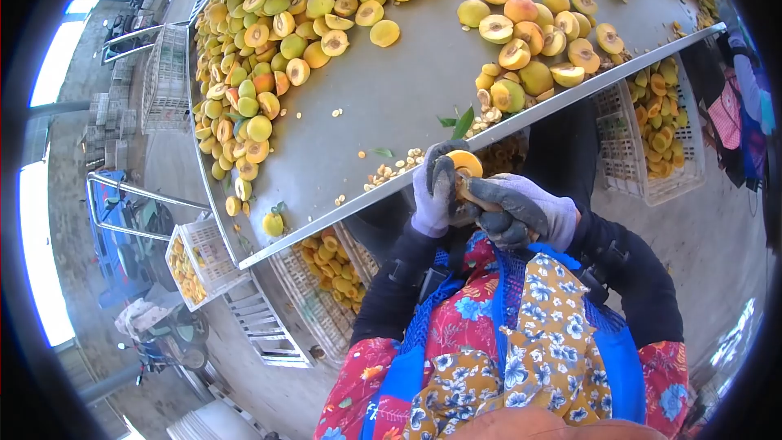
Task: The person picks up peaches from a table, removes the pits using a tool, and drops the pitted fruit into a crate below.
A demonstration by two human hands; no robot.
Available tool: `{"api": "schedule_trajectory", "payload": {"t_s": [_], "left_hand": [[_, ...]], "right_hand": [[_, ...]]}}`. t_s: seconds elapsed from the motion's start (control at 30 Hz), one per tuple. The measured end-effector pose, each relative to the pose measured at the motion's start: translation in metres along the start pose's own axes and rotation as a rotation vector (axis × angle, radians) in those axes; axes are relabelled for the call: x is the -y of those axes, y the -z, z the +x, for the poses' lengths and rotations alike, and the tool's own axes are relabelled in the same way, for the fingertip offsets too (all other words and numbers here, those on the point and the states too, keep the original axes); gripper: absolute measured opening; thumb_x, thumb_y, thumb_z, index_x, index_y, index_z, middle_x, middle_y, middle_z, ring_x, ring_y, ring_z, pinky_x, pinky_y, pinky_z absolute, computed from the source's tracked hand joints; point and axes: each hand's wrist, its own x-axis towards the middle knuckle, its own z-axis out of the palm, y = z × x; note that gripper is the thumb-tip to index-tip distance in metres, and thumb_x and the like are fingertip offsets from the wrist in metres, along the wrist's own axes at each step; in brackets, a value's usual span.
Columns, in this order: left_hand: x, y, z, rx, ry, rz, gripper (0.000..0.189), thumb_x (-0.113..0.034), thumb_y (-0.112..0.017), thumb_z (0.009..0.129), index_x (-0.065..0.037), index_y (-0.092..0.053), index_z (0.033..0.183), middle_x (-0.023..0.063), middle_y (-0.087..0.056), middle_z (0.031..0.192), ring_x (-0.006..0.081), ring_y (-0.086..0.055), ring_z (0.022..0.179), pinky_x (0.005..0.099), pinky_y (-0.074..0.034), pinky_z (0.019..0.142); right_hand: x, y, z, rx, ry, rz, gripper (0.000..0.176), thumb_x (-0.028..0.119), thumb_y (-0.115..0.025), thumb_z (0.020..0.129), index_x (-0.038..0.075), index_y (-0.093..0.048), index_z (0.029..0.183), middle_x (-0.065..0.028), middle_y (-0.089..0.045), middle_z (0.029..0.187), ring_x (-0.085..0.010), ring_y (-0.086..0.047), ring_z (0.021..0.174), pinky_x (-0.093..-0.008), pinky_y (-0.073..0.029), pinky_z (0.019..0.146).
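My left hand [435, 187], in a grey-coated glove, is closed around an apricot half [465, 163] with its cut face showing. My right hand [521, 208], gloved alike, grips a short tool with a wooden-looking handle [481, 195]. The tool's front end meets the fruit, and its tip is hidden. Both hands are close together just off the near edge of the metal table [350, 130]. Loose apricot pits [391, 169] and a green leaf [463, 123] lie on the table near them.
Many whole and halved apricots [285, 28] are heaped across the table. A crate of halves [656, 118] stands right, another crate [330, 265] below the table edge, and a tilted crate [204, 265] left. A co-worker's sleeve [745, 81] shows far right. Motorbikes [167, 330] stand behind.
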Motion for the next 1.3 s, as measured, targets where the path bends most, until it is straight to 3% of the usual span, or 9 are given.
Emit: {"api": "schedule_trajectory", "payload": {"t_s": [0.33,0.47,0.6,0.67,0.77,0.87,0.97,1.07,1.3], "left_hand": [[-0.002,0.009,0.002,0.017,0.452,-0.262,0.044,-0.037,-0.050,0.103,0.001,-0.057,0.123,0.0106,-0.065,0.108,0.0183,-0.066,0.095,0.0297,-0.055,0.082],[0.005,0.024,0.009,0.331,-0.069,0.523,0.040,-0.030,-0.055,0.102,0.001,-0.054,0.127,0.0100,-0.065,0.108,0.0204,-0.066,0.097,0.0315,-0.055,0.084],[0.021,0.041,0.014,0.470,-0.366,0.703,0.037,-0.021,-0.058,0.101,0.000,-0.051,0.130,0.0108,-0.061,0.117,0.0221,-0.061,0.108,0.0355,-0.051,0.091],[0.001,0.032,0.020,0.490,-0.108,0.435,0.036,-0.020,-0.057,0.101,0.000,-0.051,0.130,0.0108,-0.059,0.119,0.0224,-0.059,0.111,0.0367,-0.050,0.094],[-0.006,0.020,0.020,0.316,0.497,-0.073,0.037,-0.027,-0.052,0.104,0.000,-0.052,0.128,0.0098,-0.060,0.116,0.0215,-0.061,0.106,0.0355,-0.051,0.092],[-0.004,-0.002,-0.001,0.050,0.298,0.044,0.042,-0.037,-0.047,0.105,-0.001,-0.054,0.125,0.0079,-0.063,0.108,0.0185,-0.064,0.096,0.0317,-0.054,0.086],[-0.012,-0.009,-0.012,0.008,0.072,0.207,0.043,-0.041,-0.044,0.106,-0.003,-0.056,0.121,0.0074,-0.063,0.106,0.0152,-0.064,0.095,0.0291,-0.054,0.085],[-0.018,-0.006,-0.012,0.007,0.087,0.093,0.042,-0.041,-0.044,0.106,-0.004,-0.056,0.121,0.0071,-0.063,0.108,0.0140,-0.063,0.097,0.0284,-0.053,0.085],[-0.001,-0.021,-0.008,-0.177,0.139,-0.188,0.043,-0.044,-0.046,0.105,-0.008,-0.054,0.127,0.0056,-0.062,0.113,0.0128,-0.061,0.096,0.0277,-0.053,0.079]], "right_hand": [[0.020,-0.018,0.001,-0.336,0.065,-0.756,0.032,0.034,-0.053,0.101,0.003,-0.061,0.097,-0.0079,-0.057,0.071,-0.0152,-0.059,0.062,-0.0306,-0.046,0.053],[0.002,0.020,0.014,-0.178,0.790,-1.746,0.021,0.017,-0.051,0.098,-0.001,-0.061,0.104,-0.0194,-0.062,0.081,-0.0305,-0.066,0.067,-0.0419,-0.052,0.061],[-0.006,0.015,0.004,-0.216,0.673,-2.064,0.020,0.010,-0.050,0.094,-0.002,-0.060,0.106,-0.0214,-0.062,0.083,-0.0361,-0.066,0.073,-0.0441,-0.053,0.065],[-0.009,0.012,0.003,-0.262,0.631,-2.081,0.021,0.010,-0.050,0.094,-0.003,-0.060,0.106,-0.0206,-0.061,0.082,-0.0356,-0.066,0.073,-0.0439,-0.053,0.065],[-0.014,0.018,0.007,-0.334,0.832,-2.034,0.021,0.009,-0.050,0.092,-0.003,-0.061,0.106,-0.0217,-0.062,0.084,-0.0365,-0.065,0.071,-0.0448,-0.053,0.063],[-0.013,0.019,0.015,-0.364,1.101,-2.002,0.023,0.019,-0.053,0.097,-0.002,-0.061,0.102,-0.0135,-0.060,0.074,-0.0274,-0.063,0.058,-0.0382,-0.051,0.054],[0.007,-0.016,0.000,-0.350,0.089,-0.581,0.035,0.036,-0.056,0.100,0.002,-0.060,0.097,-0.0022,-0.053,0.065,-0.0129,-0.054,0.050,-0.0274,-0.043,0.046],[0.004,-0.017,-0.005,-0.157,0.125,-0.149,0.044,0.049,-0.055,0.100,0.006,-0.058,0.092,0.0041,-0.047,0.062,-0.0038,-0.044,0.048,-0.0204,-0.035,0.043],[-0.003,-0.033,-0.009,-0.177,0.384,-0.091,0.038,0.044,-0.055,0.101,0.007,-0.057,0.094,0.0029,-0.045,0.059,-0.0046,-0.039,0.043,-0.0202,-0.030,0.037]]}}
